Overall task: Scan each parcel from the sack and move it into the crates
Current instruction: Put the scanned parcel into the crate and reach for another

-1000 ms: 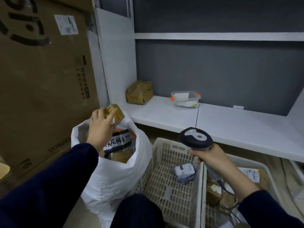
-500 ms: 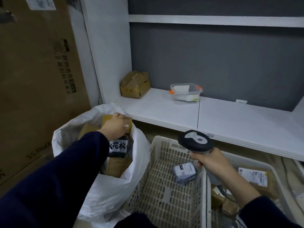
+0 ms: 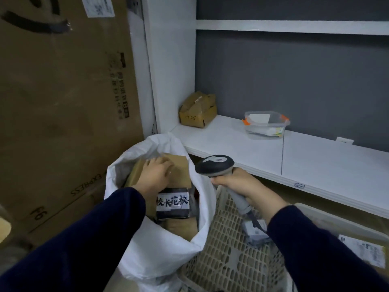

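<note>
- Left hand [image 3: 156,175] inside sack [image 3: 162,249], fingers curled onto brown parcel [image 3: 179,169] lying on top.
- Right hand [image 3: 237,186] grips scanner [image 3: 214,165], just beside sack, over crate [image 3: 227,260] rim.
- Step, likely: picking next parcel.
- Next needs: lift it clear, face label to scanner.

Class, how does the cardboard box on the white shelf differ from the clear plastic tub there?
The cardboard box is brown and opaque; the plastic tub is clear, papers showing inside. The cardboard box is crumpled; the plastic tub keeps a neat shape, with orange clips. The cardboard box stands in the corner, the plastic tub to its right. Both rest on the shelf.
</note>
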